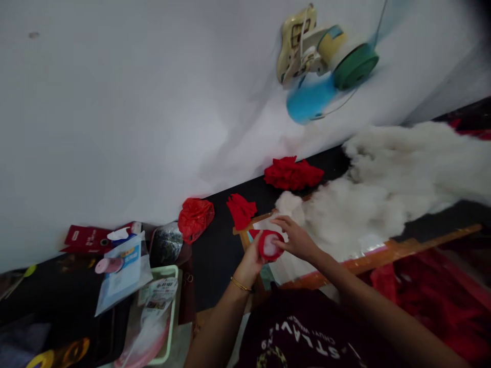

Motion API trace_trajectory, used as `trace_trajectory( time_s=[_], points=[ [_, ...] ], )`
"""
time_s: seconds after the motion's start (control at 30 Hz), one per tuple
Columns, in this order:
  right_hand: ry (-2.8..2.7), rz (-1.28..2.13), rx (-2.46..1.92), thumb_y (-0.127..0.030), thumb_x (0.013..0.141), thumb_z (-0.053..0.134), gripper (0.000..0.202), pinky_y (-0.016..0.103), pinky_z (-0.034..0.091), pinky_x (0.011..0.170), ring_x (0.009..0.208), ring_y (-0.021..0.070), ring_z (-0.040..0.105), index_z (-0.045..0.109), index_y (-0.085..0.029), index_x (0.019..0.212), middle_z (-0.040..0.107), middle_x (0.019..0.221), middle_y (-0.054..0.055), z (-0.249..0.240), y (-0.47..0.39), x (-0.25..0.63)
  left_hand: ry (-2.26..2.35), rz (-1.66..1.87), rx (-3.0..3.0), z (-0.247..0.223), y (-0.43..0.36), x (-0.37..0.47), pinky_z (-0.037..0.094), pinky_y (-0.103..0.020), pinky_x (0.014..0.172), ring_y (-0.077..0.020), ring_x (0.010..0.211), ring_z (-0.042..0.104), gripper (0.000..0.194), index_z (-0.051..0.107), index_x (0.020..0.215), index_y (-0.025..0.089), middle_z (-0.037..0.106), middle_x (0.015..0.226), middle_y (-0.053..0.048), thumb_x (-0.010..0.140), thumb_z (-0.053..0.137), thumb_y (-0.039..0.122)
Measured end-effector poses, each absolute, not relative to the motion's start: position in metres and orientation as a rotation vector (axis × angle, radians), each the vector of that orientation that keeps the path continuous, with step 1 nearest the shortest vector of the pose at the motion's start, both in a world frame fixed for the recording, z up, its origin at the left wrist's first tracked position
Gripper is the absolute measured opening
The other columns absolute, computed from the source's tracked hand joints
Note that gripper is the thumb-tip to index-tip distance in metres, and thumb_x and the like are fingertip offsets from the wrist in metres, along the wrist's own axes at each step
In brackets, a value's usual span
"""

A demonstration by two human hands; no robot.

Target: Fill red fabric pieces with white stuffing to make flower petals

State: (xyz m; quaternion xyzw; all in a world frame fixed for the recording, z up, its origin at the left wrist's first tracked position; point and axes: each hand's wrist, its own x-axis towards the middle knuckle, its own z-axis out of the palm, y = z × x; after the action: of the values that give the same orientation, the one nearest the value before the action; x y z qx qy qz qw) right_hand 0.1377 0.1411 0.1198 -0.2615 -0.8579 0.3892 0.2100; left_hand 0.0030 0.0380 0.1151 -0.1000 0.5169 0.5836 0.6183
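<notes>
Left of the white fluff pile [356, 209], the red pouch [264, 246] points its filled opening up toward the camera; its long axis is unclear. The left hand [253, 259] grips its side; the right hand [294, 239], index finger and thumb spread, touches its rim. Bare black tabletop [215, 255] lies farther left of the pile.

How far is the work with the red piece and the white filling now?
Partway, I think. Done: filling already sits inside the red piece. In hand: the left hand holds the piece, and the right hand is at its open rim. Left, probably: closing that opening. The loose white heap and red cloth pile may be for more pieces.
</notes>
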Motion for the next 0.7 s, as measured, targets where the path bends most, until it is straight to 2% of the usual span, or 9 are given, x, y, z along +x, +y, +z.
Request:
trace_trajectory(
  time_s=[0.1,0.2,0.33,0.47,0.6,0.7],
  points=[
    [-2.529,1.065,-0.765,-0.015,0.08,0.055,0.029,0.032,0.049,0.082,0.091,0.0204,0.064,0.067,-0.021,0.106,0.069,0.104,0.007,0.117,0.145,0.129,1.208,1.323,-0.184,0.123,0.04,0.006,0.057,-0.039,0.074,-0.0294,0.089,0.07,0.054,0.067,0.103,0.013,0.072,0.094,-0.017,0.073,0.072,0.057],
    [-2.442,0.998,-1.014,-0.013,0.08,0.051,0.027,0.028,0.047,0.076,0.083,0.0186,0.065,0.065,-0.019,0.102,0.071,0.096,0.006,0.111,0.144,0.123,1.337,1.485,-0.035,0.125,0.036,0.009,0.057,-0.034,0.072,-0.0234,0.085,0.068,0.056,0.062,0.112,0.017,0.069,0.101,-0.012,0.074,0.071,0.057],
    [-2.357,0.983,-1.173,-0.018,0.08,0.053,0.024,0.027,0.044,0.069,0.073,0.0189,0.064,0.062,-0.02,0.101,0.071,0.084,0.004,0.103,0.138,0.12,1.693,1.628,0.081,0.113,0.031,0.011,0.053,-0.026,0.075,-0.0173,0.084,0.064,0.055,0.058,0.109,0.021,0.065,0.103,-0.005,0.061,0.085,0.028],
    [-2.313,1.038,-1.087,-0.019,0.077,0.051,0.028,0.029,0.046,0.071,0.075,0.0197,0.064,0.06,-0.019,0.103,0.071,0.086,0.005,0.095,0.126,0.119,1.776,1.638,0.196,0.104,0.031,0.01,0.044,-0.027,0.091,-0.0194,0.093,0.061,0.036,0.066,0.093,0.02,0.065,0.089,-0.002,0.062,0.074,0.005],
    [-2.216,1.081,-1.067,-0.014,0.07,0.047,0.033,0.029,0.047,0.071,0.074,0.0194,0.064,0.059,-0.02,0.1,0.07,0.085,0.005,0.09,0.12,0.125,1.771,1.708,0.313,0.111,0.019,0.009,0.038,-0.029,0.101,-0.0223,0.107,0.057,0.035,0.069,0.087,0.02,0.064,0.096,-0.004,0.061,0.065,-0.003],
    [-2.142,1.101,-1.071,-0.015,0.068,0.046,0.035,0.03,0.048,0.07,0.073,0.0194,0.064,0.059,-0.02,0.1,0.07,0.085,0.004,0.091,0.121,0.133,1.532,1.773,0.341,0.117,0.004,0.01,0.036,-0.03,0.107,-0.0245,0.121,0.053,0.046,0.068,0.103,0.02,0.063,0.118,-0.008,0.062,0.072,0.001]
  ],
)
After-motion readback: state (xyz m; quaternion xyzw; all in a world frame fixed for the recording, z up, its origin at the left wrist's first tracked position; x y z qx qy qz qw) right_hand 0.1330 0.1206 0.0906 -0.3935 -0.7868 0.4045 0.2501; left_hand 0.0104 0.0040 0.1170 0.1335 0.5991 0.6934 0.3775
